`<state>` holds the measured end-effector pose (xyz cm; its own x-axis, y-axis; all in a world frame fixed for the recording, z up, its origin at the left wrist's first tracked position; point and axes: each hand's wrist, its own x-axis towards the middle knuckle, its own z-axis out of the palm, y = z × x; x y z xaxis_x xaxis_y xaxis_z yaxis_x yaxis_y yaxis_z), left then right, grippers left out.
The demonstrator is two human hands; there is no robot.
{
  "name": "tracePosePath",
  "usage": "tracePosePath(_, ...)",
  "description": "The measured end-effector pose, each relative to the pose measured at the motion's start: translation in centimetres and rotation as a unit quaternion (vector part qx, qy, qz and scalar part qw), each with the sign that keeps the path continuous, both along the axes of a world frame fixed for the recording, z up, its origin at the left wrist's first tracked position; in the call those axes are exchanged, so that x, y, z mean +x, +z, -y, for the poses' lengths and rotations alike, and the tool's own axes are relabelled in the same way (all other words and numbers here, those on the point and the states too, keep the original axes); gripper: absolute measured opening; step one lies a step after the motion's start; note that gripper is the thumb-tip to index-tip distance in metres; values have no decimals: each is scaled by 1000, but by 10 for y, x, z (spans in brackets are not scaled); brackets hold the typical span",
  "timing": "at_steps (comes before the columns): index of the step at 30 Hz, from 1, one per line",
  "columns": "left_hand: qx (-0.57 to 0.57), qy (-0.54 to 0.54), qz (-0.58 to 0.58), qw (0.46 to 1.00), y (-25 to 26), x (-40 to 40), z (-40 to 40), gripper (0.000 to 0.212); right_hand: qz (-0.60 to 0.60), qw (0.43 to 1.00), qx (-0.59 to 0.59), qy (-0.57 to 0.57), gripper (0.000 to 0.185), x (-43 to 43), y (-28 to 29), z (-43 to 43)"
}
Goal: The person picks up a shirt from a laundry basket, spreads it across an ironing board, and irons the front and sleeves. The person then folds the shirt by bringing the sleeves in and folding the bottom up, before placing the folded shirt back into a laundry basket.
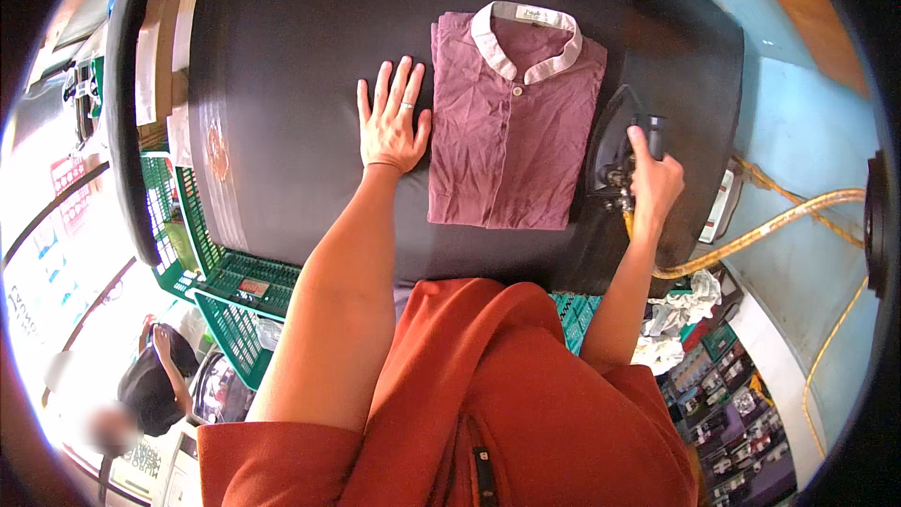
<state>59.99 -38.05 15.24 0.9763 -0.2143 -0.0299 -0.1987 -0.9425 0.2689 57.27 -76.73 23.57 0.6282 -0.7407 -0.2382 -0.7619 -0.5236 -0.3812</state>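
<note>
A folded mauve shirt (468,148) with a pale band collar (486,35) and a small button lies front side up on a dark padded ironing table (295,120). Creases run across its front. My left hand (391,127) rests flat on the table just left of the shirt, fingers spread, with a ring on one finger. On the shirt's right, my right hand (654,183) grips the handle of a steam iron (612,155). The iron stands on the table surface close to the shirt's edge, its tip pointing away from me. My hand and the handle cover part of it.
A yellow hose (760,225) runs right from the iron area towards the blue wall (795,134). Green plastic baskets (239,345) stand below left, near a narrow padded board (130,120). Another person (158,380) is at lower left. Crumpled white material (693,303) lies at lower right.
</note>
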Motion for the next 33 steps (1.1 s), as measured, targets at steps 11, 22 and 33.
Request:
tracePosePath(11,39,1,-13,999,1,-2,3,78,236,883,-79,399,47,-23,-54,-51)
tracePosePath(22,76,-3,-3,997,-7,2,4,77,192,894,-32,404,65,-21,-73,-69)
tracePosePath(33,74,-7,20,997,-11,-1,3,77,192,894,-18,405,69,-25,-74,-67)
